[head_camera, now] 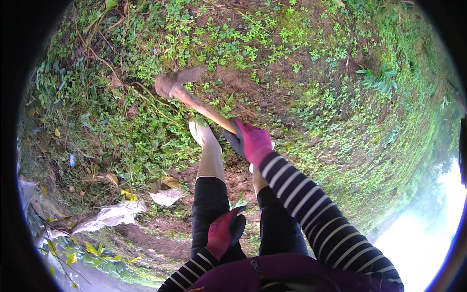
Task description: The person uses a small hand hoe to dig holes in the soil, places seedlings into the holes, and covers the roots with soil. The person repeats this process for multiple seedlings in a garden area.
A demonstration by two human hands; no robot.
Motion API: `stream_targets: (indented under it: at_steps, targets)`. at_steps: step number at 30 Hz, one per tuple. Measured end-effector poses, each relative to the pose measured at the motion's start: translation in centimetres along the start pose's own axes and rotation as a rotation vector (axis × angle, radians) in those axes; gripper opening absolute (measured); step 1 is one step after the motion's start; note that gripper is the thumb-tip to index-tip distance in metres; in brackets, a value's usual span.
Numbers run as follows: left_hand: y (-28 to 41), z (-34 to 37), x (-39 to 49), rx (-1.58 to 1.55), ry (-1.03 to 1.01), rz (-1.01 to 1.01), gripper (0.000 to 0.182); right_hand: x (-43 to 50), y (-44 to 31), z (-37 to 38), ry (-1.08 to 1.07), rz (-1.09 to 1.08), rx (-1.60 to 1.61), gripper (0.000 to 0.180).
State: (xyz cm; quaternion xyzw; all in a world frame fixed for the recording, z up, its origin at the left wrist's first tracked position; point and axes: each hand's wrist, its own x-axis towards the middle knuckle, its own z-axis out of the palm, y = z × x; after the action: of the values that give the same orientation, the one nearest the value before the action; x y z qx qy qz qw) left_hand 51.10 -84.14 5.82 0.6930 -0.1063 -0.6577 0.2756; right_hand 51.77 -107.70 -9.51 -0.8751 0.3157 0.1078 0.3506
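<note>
My right hand, in a pink work glove with a dark coated palm, grips the wooden handle of a hoe. The handle slants up and left from my fist. Its soil-coloured head is blurred, with the blade pointing right over a bare patch of soil. Whether the blade touches the ground I cannot tell. My left hand, in a matching glove, hovers near my left thigh, off the handle. Its fingers are loosely bent, with the thumb side apart, and nothing shows in them.
Low leafy weeds cover the sloping ground. My pale boots stand close below the hoe. Thin woody stems cross the left side. Torn plastic sheeting and a pale scrap lie at lower left, near a leafy branch.
</note>
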Motion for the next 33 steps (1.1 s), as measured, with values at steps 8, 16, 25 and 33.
stream_targets:
  at_steps: [8,16,25,33]
  targets:
    - [0.8,-0.2,0.0,-0.168,0.027,0.011,0.039,-6.1,-0.5,5.6,-0.251,0.424,0.346,0.043]
    - [1.0,-0.4,-0.3,0.006,0.025,0.037,0.037,-0.8,-1.2,4.3,-0.029,0.169,0.337,0.042]
    - [1.4,-0.7,-0.1,-0.046,-0.002,0.063,0.038,-9.2,-0.1,4.5,-0.139,0.225,0.376,0.037]
    - [2.2,-0.8,-0.1,-0.02,-0.01,0.031,0.041,-2.9,0.2,4.4,-0.16,0.22,0.327,0.036]
